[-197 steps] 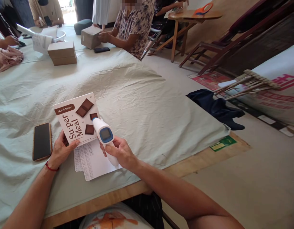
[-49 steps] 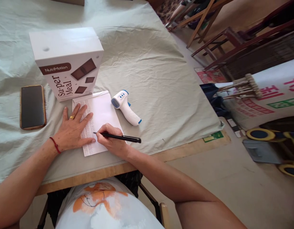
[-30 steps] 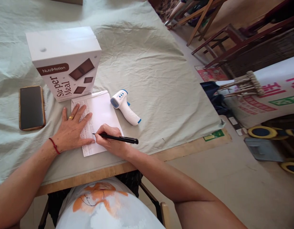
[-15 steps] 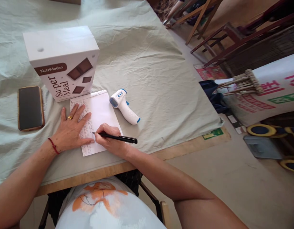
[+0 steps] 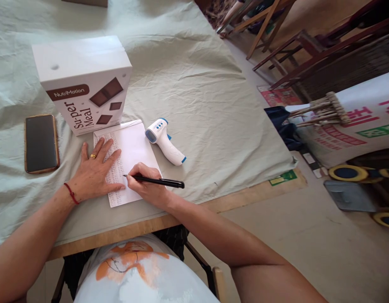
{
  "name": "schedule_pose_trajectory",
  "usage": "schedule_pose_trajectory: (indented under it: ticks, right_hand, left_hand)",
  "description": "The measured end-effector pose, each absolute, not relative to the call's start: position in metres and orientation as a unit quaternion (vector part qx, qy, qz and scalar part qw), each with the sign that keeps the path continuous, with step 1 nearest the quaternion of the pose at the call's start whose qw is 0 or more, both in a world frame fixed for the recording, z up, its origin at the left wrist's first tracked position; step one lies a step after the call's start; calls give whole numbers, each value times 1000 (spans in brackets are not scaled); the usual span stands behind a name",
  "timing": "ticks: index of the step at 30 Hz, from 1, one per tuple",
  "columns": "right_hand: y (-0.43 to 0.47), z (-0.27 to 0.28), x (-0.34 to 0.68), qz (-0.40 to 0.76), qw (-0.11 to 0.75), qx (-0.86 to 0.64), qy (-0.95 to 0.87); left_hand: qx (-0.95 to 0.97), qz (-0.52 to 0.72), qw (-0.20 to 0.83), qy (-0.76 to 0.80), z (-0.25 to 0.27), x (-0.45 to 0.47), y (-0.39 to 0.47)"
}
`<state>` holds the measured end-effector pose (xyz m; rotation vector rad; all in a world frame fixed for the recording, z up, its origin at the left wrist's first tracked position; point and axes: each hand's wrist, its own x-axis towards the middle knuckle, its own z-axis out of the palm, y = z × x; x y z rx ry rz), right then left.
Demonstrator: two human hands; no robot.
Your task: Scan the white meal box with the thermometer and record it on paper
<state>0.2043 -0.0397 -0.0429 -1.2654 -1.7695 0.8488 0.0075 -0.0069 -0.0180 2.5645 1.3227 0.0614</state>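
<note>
Left hand (image 5: 95,174) flat on paper (image 5: 128,160), right hand (image 5: 147,185) gripping pen (image 5: 159,182)

The black pen (image 5: 158,181) sits in my right hand (image 5: 147,187), pinched near its tip, its slim barrel lying almost level and pointing off to my right, the tip down on the sheet of paper (image 5: 128,160). That sheet is white, lying flat on the table with its far edge against the foot of the box behind it, turned a little askew. Small rows of handwritten entries run down its left part, while the right part is blank. My left hand (image 5: 95,174) lies flat across the written rows, fingers spread, pinning the sheet down.
</note>
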Motion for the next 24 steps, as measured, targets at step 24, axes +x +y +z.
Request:
schedule_pose_trajectory:
  ticks: [24]
  right_hand:
    - [-39, -43, 204, 330, 408, -509, -683]
  left_hand:
    - [879, -4, 125, 460, -15, 8, -6]
